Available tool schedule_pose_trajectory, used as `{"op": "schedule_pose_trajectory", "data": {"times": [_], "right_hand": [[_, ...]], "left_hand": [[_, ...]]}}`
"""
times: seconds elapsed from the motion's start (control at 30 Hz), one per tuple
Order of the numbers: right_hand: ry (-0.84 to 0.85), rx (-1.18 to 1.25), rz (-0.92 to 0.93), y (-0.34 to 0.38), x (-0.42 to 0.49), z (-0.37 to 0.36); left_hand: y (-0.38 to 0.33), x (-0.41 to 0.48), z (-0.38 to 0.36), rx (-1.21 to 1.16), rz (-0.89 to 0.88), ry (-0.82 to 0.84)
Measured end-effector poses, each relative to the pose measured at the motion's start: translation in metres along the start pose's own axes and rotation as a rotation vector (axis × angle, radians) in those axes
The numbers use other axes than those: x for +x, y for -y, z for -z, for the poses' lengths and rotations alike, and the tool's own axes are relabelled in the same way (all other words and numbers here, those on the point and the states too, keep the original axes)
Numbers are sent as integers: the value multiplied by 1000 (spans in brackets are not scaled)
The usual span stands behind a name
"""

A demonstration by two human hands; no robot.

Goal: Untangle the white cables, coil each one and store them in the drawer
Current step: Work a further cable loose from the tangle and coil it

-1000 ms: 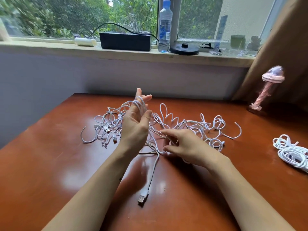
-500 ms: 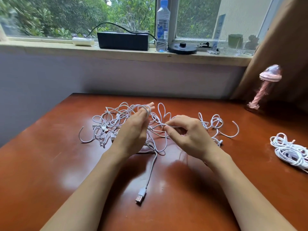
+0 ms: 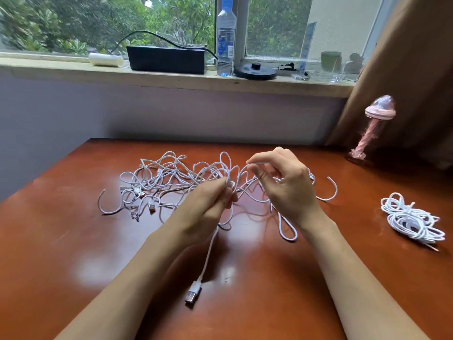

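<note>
A tangle of white cables (image 3: 161, 182) spreads over the middle of the brown table (image 3: 61, 241). My left hand (image 3: 208, 204) grips strands of the tangle near its centre, fingers curled round them. One cable runs from that hand toward me and ends in a USB plug (image 3: 192, 294) lying on the table. My right hand (image 3: 286, 185) is raised just right of the left and pinches a loop of cable between thumb and forefinger. A separate coiled white cable (image 3: 411, 222) lies at the table's right side. No drawer is in view.
A pink jellyfish-shaped ornament (image 3: 370, 128) stands at the table's back right by a brown curtain (image 3: 416, 69). The window sill behind carries a black box (image 3: 166, 60), a water bottle (image 3: 225, 38), a white roll (image 3: 105, 60) and a black round device (image 3: 255, 72).
My left hand dropped from an upright pose and closed on strands at the tangle's centre. My right hand rose from the table, pulling a pinched loop upward and right.
</note>
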State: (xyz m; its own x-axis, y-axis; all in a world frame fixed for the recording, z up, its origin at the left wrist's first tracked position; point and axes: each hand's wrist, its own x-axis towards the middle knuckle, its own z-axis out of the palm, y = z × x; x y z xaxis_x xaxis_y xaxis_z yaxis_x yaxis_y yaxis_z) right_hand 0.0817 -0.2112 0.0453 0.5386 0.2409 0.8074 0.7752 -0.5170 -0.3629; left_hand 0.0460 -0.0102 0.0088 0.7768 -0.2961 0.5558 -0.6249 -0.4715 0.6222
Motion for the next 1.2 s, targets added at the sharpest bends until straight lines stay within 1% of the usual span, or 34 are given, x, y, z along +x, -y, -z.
{"op": "schedule_pose_trajectory", "data": {"times": [0.2, 0.4, 0.5, 0.6, 0.67, 0.8, 0.87, 0.97, 1.1, 1.2], "right_hand": [[-34, 12, -33, -4, 0, -1], [-30, 76, -106, -2, -1, -2], [40, 121, -222, -7, -4, -5], [190, 260, -347, -14, -9, -13], [280, 278, -336, -15, -11, -16], [430, 97, -176, -8, -14, -22], [494, 97, -169, -5, -17, -28], [543, 83, -190, -3, -21, -34], [615, 86, -201, 1, -20, -32], [623, 101, -174, 6, -21, -32]], "left_hand": [[-16, -1, -5, -223, 93, -9], [-32, -1, -16, -544, 143, 29], [-33, 0, -20, -669, 146, 75], [-33, 2, -21, -753, 126, 90], [-33, 3, -18, -801, 112, 27], [-36, 9, -8, -912, 122, -152], [-34, 13, -2, -962, 169, -262], [-24, 15, 3, -896, 223, -380], [-15, 14, 4, -715, 218, -429], [-10, 12, 4, -426, 168, -452]]}}
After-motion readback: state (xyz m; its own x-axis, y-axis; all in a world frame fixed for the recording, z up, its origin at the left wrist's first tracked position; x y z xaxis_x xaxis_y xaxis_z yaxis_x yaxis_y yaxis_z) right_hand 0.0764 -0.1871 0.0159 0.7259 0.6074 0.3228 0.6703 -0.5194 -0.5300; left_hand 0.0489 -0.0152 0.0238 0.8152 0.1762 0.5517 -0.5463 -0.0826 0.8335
